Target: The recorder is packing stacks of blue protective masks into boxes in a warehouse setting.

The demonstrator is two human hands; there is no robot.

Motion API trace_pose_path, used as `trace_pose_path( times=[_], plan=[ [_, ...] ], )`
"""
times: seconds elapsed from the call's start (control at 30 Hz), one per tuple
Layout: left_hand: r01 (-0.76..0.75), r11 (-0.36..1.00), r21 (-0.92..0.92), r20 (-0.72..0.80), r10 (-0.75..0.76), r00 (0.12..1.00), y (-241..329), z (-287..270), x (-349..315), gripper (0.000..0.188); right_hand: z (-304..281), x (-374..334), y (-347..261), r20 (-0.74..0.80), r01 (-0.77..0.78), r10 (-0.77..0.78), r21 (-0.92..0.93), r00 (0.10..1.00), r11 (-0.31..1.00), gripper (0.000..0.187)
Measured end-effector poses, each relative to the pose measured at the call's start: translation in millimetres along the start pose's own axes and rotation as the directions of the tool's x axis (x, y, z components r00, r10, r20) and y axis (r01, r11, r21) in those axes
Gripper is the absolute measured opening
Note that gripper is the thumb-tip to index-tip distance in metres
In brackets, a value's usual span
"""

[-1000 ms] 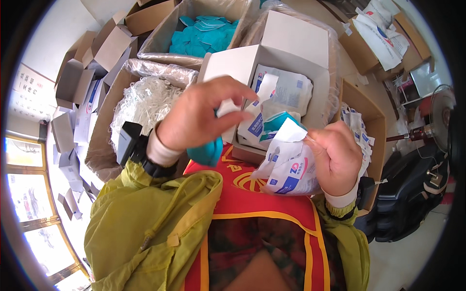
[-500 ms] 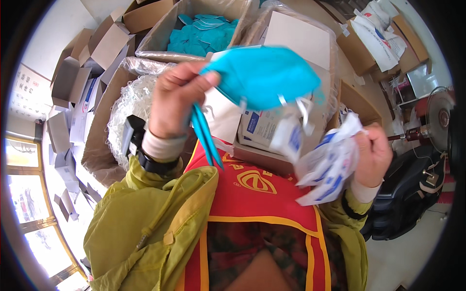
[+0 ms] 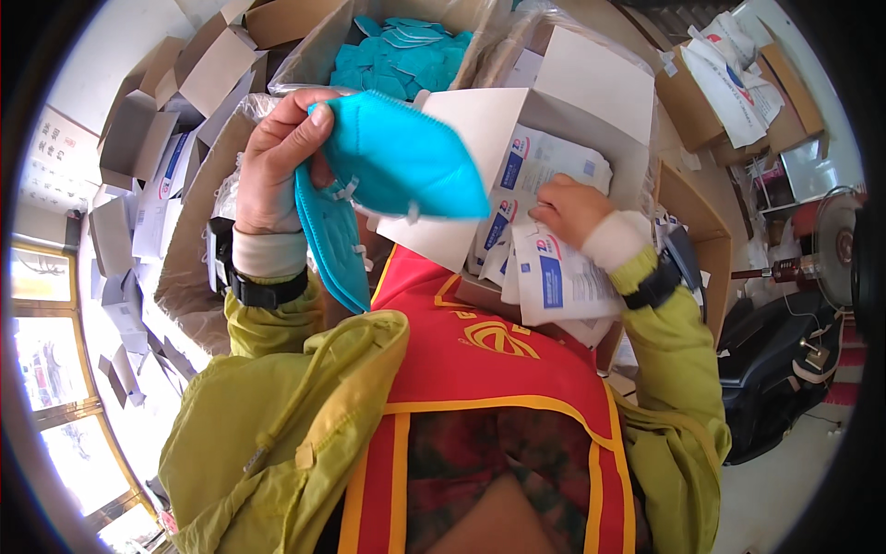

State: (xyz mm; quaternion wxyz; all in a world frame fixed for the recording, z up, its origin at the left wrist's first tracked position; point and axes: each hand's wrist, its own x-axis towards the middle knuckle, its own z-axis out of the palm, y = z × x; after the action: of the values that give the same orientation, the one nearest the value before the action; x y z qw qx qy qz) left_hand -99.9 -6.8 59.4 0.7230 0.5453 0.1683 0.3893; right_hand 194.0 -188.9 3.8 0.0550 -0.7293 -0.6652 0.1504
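Face masks, teal, hang pinched in the left hand, below and right of its fingertips; the right hand grasps a white packet at the open carton.

A plain white wall rises at the upper left, carrying a white rectangular sheet with dark handwriting. Below it, a tall glass window with gold-coloured frames lets in glaring daylight that washes out the view outside. At the right, a bulky black padded chair stands on a smooth pale-grey floor, near a round grey fan in a wire guard.
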Motion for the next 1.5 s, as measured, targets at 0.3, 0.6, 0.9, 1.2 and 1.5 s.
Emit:
trace_pose_path(
  times=[0.3,0.6,0.9,1.2,1.5],
  plan=[
    [0.028,0.996,-0.083,-0.095,-0.036,0.995,-40.2,18.4,14.3,0.055,41.2,43.2,11.4,0.253,-0.192,0.23,-0.167,0.94,0.967,0.025],
    [0.133,0.99,0.052,0.034,-0.135,0.99,-43.7,43.3,7.5,0.029,2.8,-2.4,-1.9,-0.127,-0.005,0.034,0.224,0.991,0.974,0.015],
    [-0.379,0.787,0.487,0.524,0.084,0.847,-57.9,97.3,9.1,0.026,-53.5,-75.5,-70.4,-0.44,0.157,-0.124,0.039,0.889,0.987,0.014],
    [-0.308,0.792,0.528,0.465,0.034,0.885,-44.2,133.8,-9.3,0.007,-52.5,-74.0,-59.9,-0.502,0.272,-0.165,0.148,0.849,0.951,0.014],
    [0.298,0.93,0.215,0.095,-0.323,0.942,-61.8,123.4,15.7,0.019,-56.4,-101.1,-85.7,-0.483,0.331,-0.363,-0.154,0.797,0.931,0.009]
  ],
)
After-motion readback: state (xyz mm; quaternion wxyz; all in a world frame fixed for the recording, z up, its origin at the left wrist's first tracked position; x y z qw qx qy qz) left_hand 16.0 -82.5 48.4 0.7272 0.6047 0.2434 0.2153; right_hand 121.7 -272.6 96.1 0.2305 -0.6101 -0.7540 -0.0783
